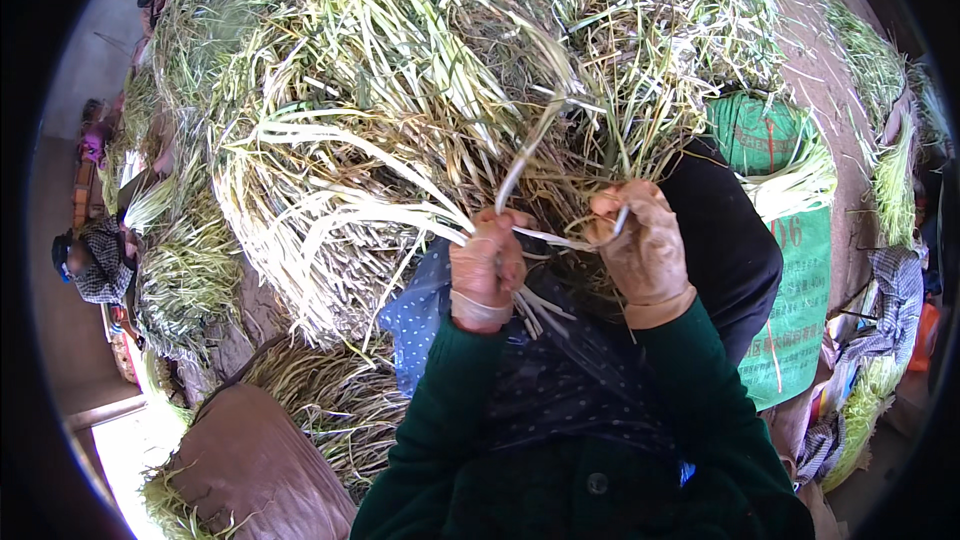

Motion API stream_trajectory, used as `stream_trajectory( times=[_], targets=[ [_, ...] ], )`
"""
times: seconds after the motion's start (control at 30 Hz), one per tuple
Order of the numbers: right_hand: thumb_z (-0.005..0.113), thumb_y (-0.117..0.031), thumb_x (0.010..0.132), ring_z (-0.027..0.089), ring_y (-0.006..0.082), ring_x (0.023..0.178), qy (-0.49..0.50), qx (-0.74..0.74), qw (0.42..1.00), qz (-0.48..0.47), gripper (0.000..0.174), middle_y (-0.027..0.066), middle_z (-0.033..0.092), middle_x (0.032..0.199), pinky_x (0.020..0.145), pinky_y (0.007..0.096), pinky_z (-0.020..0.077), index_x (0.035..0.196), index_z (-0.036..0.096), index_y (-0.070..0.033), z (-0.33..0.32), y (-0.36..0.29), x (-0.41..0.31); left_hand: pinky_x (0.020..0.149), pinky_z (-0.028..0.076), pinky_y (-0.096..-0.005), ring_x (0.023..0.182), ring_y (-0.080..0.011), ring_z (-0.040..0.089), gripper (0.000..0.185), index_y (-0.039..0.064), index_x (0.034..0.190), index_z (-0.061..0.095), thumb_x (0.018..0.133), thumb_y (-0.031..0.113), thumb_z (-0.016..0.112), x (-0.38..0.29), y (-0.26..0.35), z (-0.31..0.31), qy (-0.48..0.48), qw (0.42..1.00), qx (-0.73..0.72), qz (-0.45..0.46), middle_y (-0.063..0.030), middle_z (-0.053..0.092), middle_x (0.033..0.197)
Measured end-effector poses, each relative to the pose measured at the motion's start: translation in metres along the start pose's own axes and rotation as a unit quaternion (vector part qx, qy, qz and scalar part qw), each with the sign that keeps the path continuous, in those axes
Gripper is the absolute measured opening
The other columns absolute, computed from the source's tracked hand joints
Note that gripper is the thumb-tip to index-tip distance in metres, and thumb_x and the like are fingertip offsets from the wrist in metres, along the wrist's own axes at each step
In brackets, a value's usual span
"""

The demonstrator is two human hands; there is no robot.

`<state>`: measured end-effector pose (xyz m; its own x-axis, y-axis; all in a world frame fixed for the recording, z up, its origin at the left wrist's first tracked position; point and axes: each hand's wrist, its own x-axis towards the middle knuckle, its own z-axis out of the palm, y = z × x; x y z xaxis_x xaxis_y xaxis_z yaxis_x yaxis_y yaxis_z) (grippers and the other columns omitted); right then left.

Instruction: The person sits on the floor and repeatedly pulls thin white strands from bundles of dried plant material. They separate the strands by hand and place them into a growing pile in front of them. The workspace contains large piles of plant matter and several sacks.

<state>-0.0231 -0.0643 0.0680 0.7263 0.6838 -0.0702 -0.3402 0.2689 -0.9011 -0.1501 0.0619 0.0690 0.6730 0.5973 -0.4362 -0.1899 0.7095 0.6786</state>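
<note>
My left hand (489, 270), in a thin translucent glove, is closed around several long pale plant stalks (360, 141) that fan out to the left, their cut ends below the fist. One more stalk (531, 150) rises from this fist toward the pile. My right hand (637, 247), in a thin glove too, pinches pale strands just to the right; a thin white stalk runs between the two hands. Both hands are over my lap, which a dotted plastic apron (570, 382) covers. Before me lies a large heap of green and whitish stalks (420, 67).
A green woven sack (795, 300) with writing lies at the right, and a bundle of pale stalks (795, 184) rests across its top. A brown cloth-covered bulk (255, 457) sits at the lower left. Two people (101, 262) (154, 4) are beside further heaps at the left.
</note>
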Motion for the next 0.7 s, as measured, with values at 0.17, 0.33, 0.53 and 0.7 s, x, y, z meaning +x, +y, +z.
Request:
stream_trajectory(
  times=[0.17,0.33,0.53,0.7],
  targets=[
    [0.062,-0.006,0.074,0.054,0.0093,0.061,0.094,0.215,0.965,0.114,0.014,-0.0009,0.055,0.068,0.056,0.0249,0.044,0.078,0.051,-0.012,-0.053,-0.016,-0.01,0.028,0.022,-0.025,0.029,-0.0093,0.028,0.022,0.001,0.092,0.062,0.089,0.022,0.061,0.007,0.016,-0.022,-0.02,0.999,-0.004,0.038,0.0029,0.037,0.042],
    [0.065,-0.019,0.084,0.047,0.0111,0.042,0.095,0.002,0.993,0.065,0.025,0.0051,0.054,0.066,0.033,0.0193,0.0334,0.097,0.048,-0.006,-0.12,-0.032,-0.018,0.03,0.022,-0.0225,0.032,-0.0065,0.03,0.02,0.001,0.095,0.061,0.089,0.02,0.06,0.014,0.049,-0.061,0.003,0.99,-0.038,0.135,0.0055,0.039,0.045],
    [0.058,-0.005,0.086,0.059,0.0131,0.056,0.156,-0.184,0.96,0.142,0.006,0.0078,0.062,0.08,0.047,0.0242,0.0467,0.09,0.054,-0.004,-0.107,-0.061,0.002,0.031,0.023,-0.0232,0.032,-0.0078,0.03,0.022,0.0,0.098,0.059,0.089,0.02,0.06,0.012,0.07,-0.067,-0.014,0.987,-0.066,0.145,0.0022,0.04,0.045],
    [0.069,-0.009,0.078,0.059,0.0254,0.098,0.105,-0.468,0.867,-0.137,0.049,0.0154,0.062,0.109,0.088,0.0361,0.048,0.125,0.054,-0.007,-0.027,-0.051,0.0,0.029,0.024,-0.0236,0.029,-0.0095,0.033,0.028,0.0,0.099,0.059,0.088,0.025,0.063,0.005,0.062,-0.046,-0.036,0.989,-0.028,0.14,0.0001,0.043,0.044]
  ],
)
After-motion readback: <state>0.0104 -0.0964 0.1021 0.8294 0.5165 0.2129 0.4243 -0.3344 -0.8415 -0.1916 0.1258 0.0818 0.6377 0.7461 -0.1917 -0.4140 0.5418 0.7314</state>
